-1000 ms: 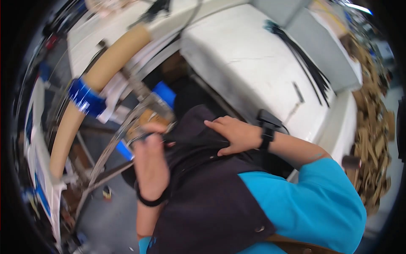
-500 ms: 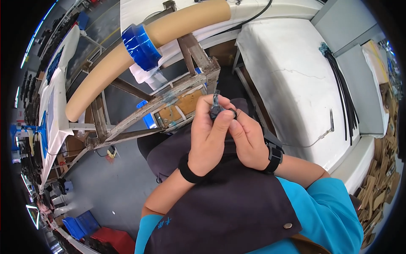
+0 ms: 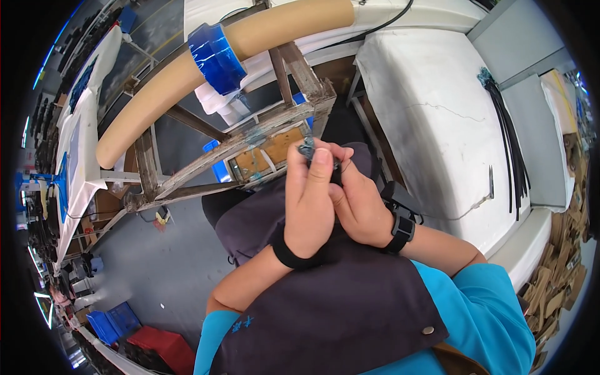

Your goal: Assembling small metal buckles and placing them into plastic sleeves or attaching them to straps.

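My left hand (image 3: 309,206) is closed with its thumb pressed over a small dark piece with a teal, filmy end (image 3: 307,148). That end pokes up beside the thumb tip. Close against it, my right hand (image 3: 362,209) has its fingers drawn together at a thin dark part of the same piece (image 3: 337,167). My fingers cover most of it, so its full shape and kind are hidden. Both hands are raised above my lap and the dark apron (image 3: 337,306).
Ahead stands a worn frame (image 3: 206,165) bearing a curved tan tube (image 3: 150,94) with a roll of blue tape (image 3: 217,59) around it. At right, a white-covered table (image 3: 431,125) holds a bundle of black strips (image 3: 505,144) and tweezers-like pointed tool (image 3: 491,182).
The teal end stood upright above my left fingers and now sits lower, beside the thumb. My left thumb has straightened upward, and my right fingers have shifted around the piece.
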A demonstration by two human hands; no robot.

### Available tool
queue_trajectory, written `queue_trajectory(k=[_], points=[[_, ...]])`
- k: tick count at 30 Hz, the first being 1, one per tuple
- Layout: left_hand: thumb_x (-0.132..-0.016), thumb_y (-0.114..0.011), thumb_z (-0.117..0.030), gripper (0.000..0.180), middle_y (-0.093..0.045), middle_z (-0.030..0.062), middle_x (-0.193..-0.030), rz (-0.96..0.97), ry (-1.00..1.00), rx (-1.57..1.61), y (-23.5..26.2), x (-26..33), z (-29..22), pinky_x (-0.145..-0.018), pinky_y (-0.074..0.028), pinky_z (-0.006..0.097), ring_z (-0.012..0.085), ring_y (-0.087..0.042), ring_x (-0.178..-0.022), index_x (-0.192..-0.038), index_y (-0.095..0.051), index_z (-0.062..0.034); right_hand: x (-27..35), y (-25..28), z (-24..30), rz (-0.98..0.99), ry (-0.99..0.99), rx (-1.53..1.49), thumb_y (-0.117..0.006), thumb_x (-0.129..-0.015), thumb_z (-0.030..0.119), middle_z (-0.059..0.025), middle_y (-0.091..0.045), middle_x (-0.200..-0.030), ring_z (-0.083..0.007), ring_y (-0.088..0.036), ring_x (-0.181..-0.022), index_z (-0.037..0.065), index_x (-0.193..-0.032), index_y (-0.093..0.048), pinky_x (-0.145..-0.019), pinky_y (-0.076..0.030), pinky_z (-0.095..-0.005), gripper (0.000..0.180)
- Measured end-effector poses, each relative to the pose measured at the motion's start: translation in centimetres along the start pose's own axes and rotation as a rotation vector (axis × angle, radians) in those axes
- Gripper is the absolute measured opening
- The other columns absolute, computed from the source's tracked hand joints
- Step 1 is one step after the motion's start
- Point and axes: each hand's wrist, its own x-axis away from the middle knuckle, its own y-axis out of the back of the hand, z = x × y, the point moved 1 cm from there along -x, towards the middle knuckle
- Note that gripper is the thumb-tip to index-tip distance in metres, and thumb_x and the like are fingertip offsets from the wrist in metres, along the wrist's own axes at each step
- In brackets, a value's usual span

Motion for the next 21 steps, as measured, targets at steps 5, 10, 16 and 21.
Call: queue_trajectory(k=[5, 10, 16, 21], points=[[-0.098, -0.040, -0.022, 0.019, -0.050, 0.0019, -0.086, 0.003, 0.092, 0.468, 1.4, -0.3, -2.3, -0.087, -0.042, 0.036, 0.0166, -0.052, -0.082, -0.105, -0.049, -0.0077, 0.4, 3.3, -1.6, 0.356, -0.049, 0.222, -0.058, -0.087, 0.018, -0.0198, -0.057, -0.089, -0.0391, -0.056, -0.082, 0.001, -0.101, -0.051, -0.069, -0.045, -0.0430, 0.023], [-0.095, -0.044, -0.018, 0.011, -0.039, -0.0043, -0.073, -0.007, 0.065, 0.653, 3.2, -1.7, -4.9, -0.066, -0.034, 0.026, 0.0073, -0.037, -0.064, -0.096, -0.049, -0.0083, 4.5, 10.3, -6.8, 0.421, -0.074, 0.409, -0.061, -0.085, 0.021, -0.0147, -0.059, -0.073, -0.0336, -0.058, -0.073, 0.004, -0.089, -0.057, -0.066, -0.045, -0.0427, 0.018], [-0.098, -0.043, -0.025, 0.015, -0.039, -0.0034, -0.072, -0.009, 0.200, 0.485, 1.5, -1.7, -3.4, -0.066, -0.036, 0.029, 0.0082, -0.038, -0.064, -0.097, -0.049, -0.0106, 7.9, 14.6, -4.2, 1.240, -1.036, 0.516, -0.066, -0.080, 0.038, -0.0150, -0.065, -0.089, -0.0307, -0.063, -0.089, 0.001, -0.102, -0.056, -0.074, -0.048, -0.0375, 0.044], [-0.099, -0.041, -0.026, 0.019, -0.055, 0.0062, -0.091, 0.163, 0.289, 0.316, -2.0, 0.1, 0.1, -0.081, -0.043, 0.033, 0.0189, -0.053, -0.086, -0.097, -0.044, -0.0077, 3.5, 10.6, -1.1, 0.396, -0.103, -0.285, -0.061, -0.087, 0.019, -0.0190, -0.053, -0.122, -0.0279, -0.053, -0.113, -0.001, -0.128, -0.038, -0.095, -0.042, -0.0375, 0.051]])
